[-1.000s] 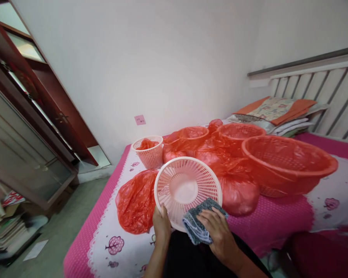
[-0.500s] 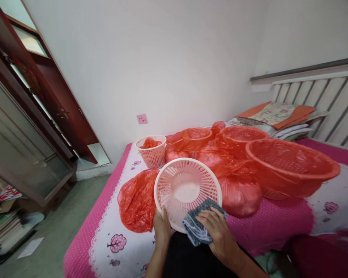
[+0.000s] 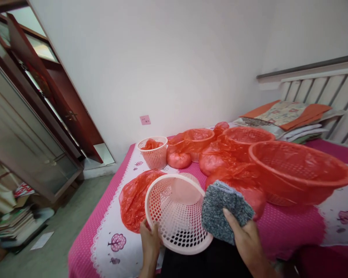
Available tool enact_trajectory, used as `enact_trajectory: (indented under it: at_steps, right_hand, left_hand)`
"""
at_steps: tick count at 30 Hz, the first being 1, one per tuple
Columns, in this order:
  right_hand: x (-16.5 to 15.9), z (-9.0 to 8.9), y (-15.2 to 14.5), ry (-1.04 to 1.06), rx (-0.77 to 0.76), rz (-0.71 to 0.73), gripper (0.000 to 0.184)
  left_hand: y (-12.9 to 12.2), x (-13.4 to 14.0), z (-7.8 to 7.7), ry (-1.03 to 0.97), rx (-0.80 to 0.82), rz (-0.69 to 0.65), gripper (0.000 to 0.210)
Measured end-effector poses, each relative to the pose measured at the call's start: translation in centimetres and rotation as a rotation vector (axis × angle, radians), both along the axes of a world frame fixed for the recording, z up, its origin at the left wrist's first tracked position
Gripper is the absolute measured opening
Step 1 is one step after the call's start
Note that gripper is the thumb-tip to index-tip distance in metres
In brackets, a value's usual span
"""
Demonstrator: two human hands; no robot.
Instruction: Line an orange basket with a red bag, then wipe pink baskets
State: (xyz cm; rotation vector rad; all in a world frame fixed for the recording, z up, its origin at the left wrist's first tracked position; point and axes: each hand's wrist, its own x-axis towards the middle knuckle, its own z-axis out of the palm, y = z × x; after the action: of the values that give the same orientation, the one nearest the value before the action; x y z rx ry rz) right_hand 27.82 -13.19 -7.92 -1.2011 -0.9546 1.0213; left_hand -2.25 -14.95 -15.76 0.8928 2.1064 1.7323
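A pale pink plastic basket (image 3: 179, 235) with holes in its sides is tilted over my lap, its open mouth towards me. My left hand (image 3: 150, 241) grips its rim at the lower left. In my right hand (image 3: 246, 237) is a folded grey cleaning cloth (image 3: 224, 210), thumb on top and the other fingers hidden behind it. The cloth is at the basket's right rim; whether it touches cannot be told. Just left of the basket lies a crumpled red plastic bag (image 3: 133, 199).
Several red bags, one a filled bag (image 3: 178, 159), lie on the bed (image 3: 84, 239). A small pink basket (image 3: 153, 156) stands near the wall. On the right is a large basket (image 3: 301, 185) lined with red plastic. Folded bedding (image 3: 290, 114) lies behind.
The basket has tipped and come lower, towards me. My right hand has lifted the cloth out from the basket's inner lower wall to its right rim. The view has shifted slightly.
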Motion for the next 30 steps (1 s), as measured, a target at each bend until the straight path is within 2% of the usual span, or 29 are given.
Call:
enact_trajectory:
  at_steps: [3, 6, 8, 10, 12, 15, 19, 22, 24, 26, 30]
  right_hand:
    - [0.8, -0.5, 1.2, 0.124, -0.064, 0.018, 0.069]
    - [0.9, -1.4, 2.0, 0.212, -0.103, 0.086, 0.075]
    - [0.9, -1.7, 2.2, 0.234, -0.112, 0.156, 0.072]
    - [0.9, -1.8, 2.4, 0.240, -0.114, 0.238, 0.067]
    - [1.1, -1.8, 2.3, 0.242, -0.115, 0.315, 0.062]
    - [1.4, -2.0, 2.2, 0.237, -0.135, 0.399, 0.059]
    - [0.9, -2.2, 1.7, 0.286, -0.159, 0.427, 0.062]
    - [-0.4, -1.6, 1.0, 0.333, -0.163, 0.491, 0.061]
    - [-1.4, -1.2, 0.4, 0.351, -0.166, 0.564, 0.058]
    - [-2.2, -1.1, 0.0, 0.340, -0.171, 0.636, 0.056]
    - [-2.3, -1.5, -0.3, 0.301, -0.182, 0.658, 0.054]
  left_hand:
    - [-0.8, 2.0, 1.2, 0.302, 0.064, 0.069, 0.051]
    - [-0.8, 4.7, 3.7, 0.479, 0.127, -0.034, 0.053]
    - [-0.3, 5.9, 5.7, 0.453, 0.127, -0.098, 0.056]
    - [0.4, 6.2, 7.7, 0.403, 0.104, -0.067, 0.060]
    - [1.0, 6.0, 9.4, 0.371, 0.104, -0.015, 0.055]
    - [1.1, 6.5, 11.1, 0.104, 0.172, -0.092, 0.044]
    - [1.3, 9.9, 12.1, -0.338, 0.244, -0.263, 0.050]
    - [2.6, 12.1, 12.6, -0.464, 0.245, -0.383, 0.062]
    - [3.8, 12.5, 12.9, -0.438, 0.227, -0.408, 0.063]
    - [4.7, 12.1, 13.2, -0.341, 0.168, -0.465, 0.055]
    - [4.5, 10.6, 13.0, -0.085, 0.085, -0.601, 0.038]
